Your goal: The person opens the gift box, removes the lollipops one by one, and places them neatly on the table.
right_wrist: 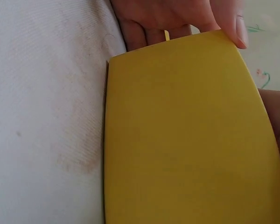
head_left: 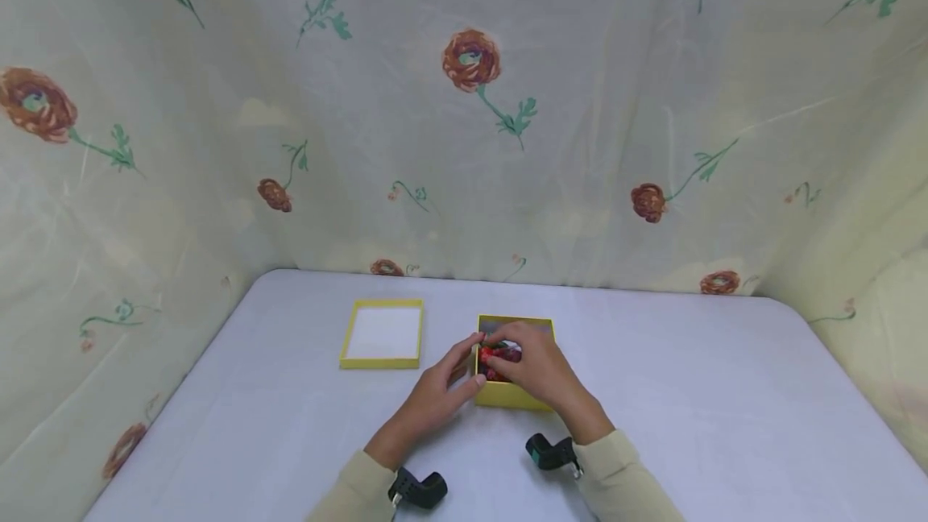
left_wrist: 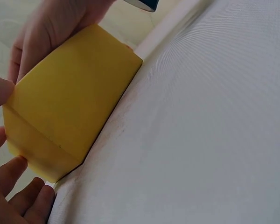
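Note:
A square yellow box (head_left: pixel 511 396) stands lidless on the table, with shiny red and dark items (head_left: pixel 495 356) inside it. My left hand (head_left: pixel 433 395) rests against the box's left side, its thumb at the near left corner and its fingers spread along the wall. From above, my right hand (head_left: pixel 535 362) reaches into the box, thumb and index finger bent around a shiny red item; its exact kind is too small to tell. In both wrist views the box's yellow outer wall (left_wrist: pixel 79 88) hides the contents.
To the left of the box lies its shallow yellow lid (head_left: pixel 380 362), white inside face up. White cloth covers the table (head_left: pixel 696 409). Floral curtains (head_left: pixel 565 184) enclose the back and sides. A black wrist camera sits on each wrist.

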Tool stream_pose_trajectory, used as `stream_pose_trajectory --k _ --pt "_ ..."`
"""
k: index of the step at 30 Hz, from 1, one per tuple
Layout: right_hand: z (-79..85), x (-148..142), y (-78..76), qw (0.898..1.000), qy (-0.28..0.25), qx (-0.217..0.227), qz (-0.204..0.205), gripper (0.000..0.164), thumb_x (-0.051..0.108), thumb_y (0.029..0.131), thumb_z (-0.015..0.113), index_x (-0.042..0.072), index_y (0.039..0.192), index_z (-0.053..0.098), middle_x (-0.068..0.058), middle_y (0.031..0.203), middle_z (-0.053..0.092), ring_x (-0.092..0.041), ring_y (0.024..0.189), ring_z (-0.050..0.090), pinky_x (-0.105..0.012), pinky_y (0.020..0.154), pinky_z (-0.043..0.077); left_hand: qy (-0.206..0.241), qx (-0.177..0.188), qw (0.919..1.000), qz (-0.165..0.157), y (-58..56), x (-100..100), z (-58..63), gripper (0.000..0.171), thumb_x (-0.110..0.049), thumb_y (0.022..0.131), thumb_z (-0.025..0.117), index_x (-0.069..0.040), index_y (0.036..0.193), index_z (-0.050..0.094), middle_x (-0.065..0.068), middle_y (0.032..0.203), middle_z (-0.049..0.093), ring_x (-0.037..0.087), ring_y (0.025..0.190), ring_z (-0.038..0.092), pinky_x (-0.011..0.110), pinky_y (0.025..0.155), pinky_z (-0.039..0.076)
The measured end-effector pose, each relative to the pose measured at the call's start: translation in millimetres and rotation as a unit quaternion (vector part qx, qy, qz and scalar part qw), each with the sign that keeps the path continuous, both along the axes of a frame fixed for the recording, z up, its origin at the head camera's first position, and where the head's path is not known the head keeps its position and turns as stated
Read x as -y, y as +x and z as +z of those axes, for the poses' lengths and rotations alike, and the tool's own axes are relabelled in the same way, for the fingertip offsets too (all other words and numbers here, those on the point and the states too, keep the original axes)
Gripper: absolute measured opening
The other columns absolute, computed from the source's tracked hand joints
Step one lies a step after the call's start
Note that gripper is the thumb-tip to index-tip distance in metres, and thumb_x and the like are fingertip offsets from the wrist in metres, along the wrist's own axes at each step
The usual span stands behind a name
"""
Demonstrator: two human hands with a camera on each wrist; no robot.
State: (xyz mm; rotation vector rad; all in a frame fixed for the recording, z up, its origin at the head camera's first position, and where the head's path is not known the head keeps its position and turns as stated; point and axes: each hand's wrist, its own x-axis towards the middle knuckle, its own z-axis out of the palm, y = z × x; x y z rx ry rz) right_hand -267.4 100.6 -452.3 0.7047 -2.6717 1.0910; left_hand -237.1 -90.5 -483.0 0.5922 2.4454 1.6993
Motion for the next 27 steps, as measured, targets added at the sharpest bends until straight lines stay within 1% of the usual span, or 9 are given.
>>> stream_pose_trajectory --k 3,6,9,11,17,23,27 --pt "1.4 1.5 0.4 1.0 0.022 -0.004 -0.016 0.019 0.019 0.082 0.078 0.016 0.099 0.072 -0.001 0.104 0.067 -0.019 0.098 0.062 -0.04 0.086 0.056 0.003 0.003 1.0 -0.006 5.3 -0.7 13.2 0.059 -0.021 0.098 0.056 -0.018 0.151 0.031 0.001 0.156 0.031 0.027 0.142 0.03 0.043 0.114 0.032" --pt "1.3 2.5 0.4 0.999 0.042 -0.007 -0.026 0.017 0.02 0.082 0.078 0.017 0.098 0.072 0.0 0.103 0.067 -0.016 0.094 0.061 -0.037 0.083 0.056 0.005 -0.004 0.9999 -0.011 9.1 -0.5 19.7 0.059 -0.02 0.098 0.056 -0.015 0.151 0.032 0.005 0.155 0.031 0.03 0.141 0.031 0.046 0.113 0.033" --pt "2.1 3.4 1.4 0.998 0.05 -0.009 -0.033 0.016 0.021 0.082 0.078 0.016 0.096 0.072 0.0 0.1 0.066 -0.016 0.09 0.061 -0.035 0.079 0.056 0.011 -0.006 0.9998 -0.012 10.1 -0.9 20.6 0.058 -0.021 0.098 0.055 -0.016 0.151 0.032 0.005 0.155 0.032 0.031 0.141 0.031 0.047 0.113 0.033" --pt "2.1 4.0 1.8 0.998 0.057 -0.008 -0.038 0.016 0.022 0.082 0.077 0.016 0.096 0.072 0.0 0.099 0.066 -0.015 0.088 0.061 -0.034 0.077 0.056 0.012 0.0 0.9999 -0.01 10.0 -1.3 20.1 0.058 -0.021 0.098 0.055 -0.017 0.151 0.032 0.002 0.155 0.032 0.028 0.141 0.031 0.046 0.113 0.033" --pt "2.5 6.2 4.0 0.996 0.073 0.002 -0.051 0.017 0.025 0.082 0.077 0.017 0.096 0.071 0.001 0.098 0.066 -0.013 0.086 0.06 -0.033 0.076 0.056 0.005 0.009 0.9999 -0.006 9.9 -1.6 18.5 0.059 -0.023 0.097 0.057 -0.019 0.151 0.032 -0.002 0.156 0.031 0.024 0.142 0.029 0.042 0.115 0.032" --pt "0.6 7.2 3.8 0.995 0.077 0.005 -0.058 0.015 0.026 0.081 0.077 0.019 0.094 0.07 0.002 0.096 0.066 -0.012 0.084 0.06 -0.032 0.073 0.057 -0.001 0.009 0.9999 -0.009 11.2 -0.5 22.2 0.06 -0.024 0.097 0.057 -0.017 0.151 0.032 0.001 0.156 0.03 0.025 0.142 0.029 0.043 0.114 0.032" --pt "-0.3 7.5 3.3 0.996 0.07 0.001 -0.058 0.014 0.027 0.082 0.077 0.02 0.093 0.071 0.003 0.096 0.065 -0.012 0.085 0.061 -0.031 0.073 0.057 -0.004 0.005 0.9999 -0.01 12.0 0.0 24.4 0.06 -0.023 0.098 0.056 -0.016 0.151 0.031 0.004 0.156 0.029 0.028 0.142 0.029 0.045 0.114 0.032"
